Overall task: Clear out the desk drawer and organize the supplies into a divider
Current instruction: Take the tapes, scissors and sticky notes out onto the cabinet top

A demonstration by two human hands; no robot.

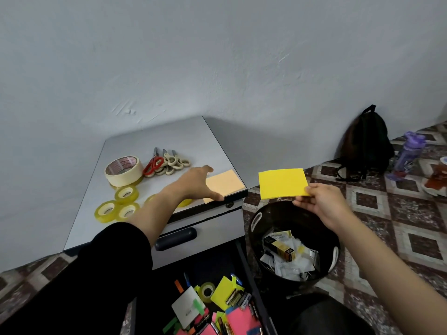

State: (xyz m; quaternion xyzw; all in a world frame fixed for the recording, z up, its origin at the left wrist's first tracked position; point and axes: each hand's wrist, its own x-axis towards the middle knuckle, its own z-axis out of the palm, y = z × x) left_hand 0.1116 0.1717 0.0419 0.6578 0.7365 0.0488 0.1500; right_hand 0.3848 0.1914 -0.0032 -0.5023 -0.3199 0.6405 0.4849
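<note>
My left hand (197, 183) lies spread and open on the cabinet top (193, 139), its fingers touching an orange sticky-note pad (226, 183) at the front right corner. My right hand (319, 201) pinches a yellow sticky-note pad (283, 182) by its near edge, held in the air above the bin. The open lower drawer (212, 303) holds pink, yellow and green notes, a tape roll, batteries and pens. On the cabinet top lie a masking tape roll (124, 170), several clear tape rolls (116, 206) and several scissors (164, 163).
A black waste bin (294, 243) with paper scraps and a small box stands right of the cabinet. A black backpack (366, 143) leans on the wall, with a purple bottle (407, 153) beside it on the patterned floor. The upper drawer (217, 228) is closed.
</note>
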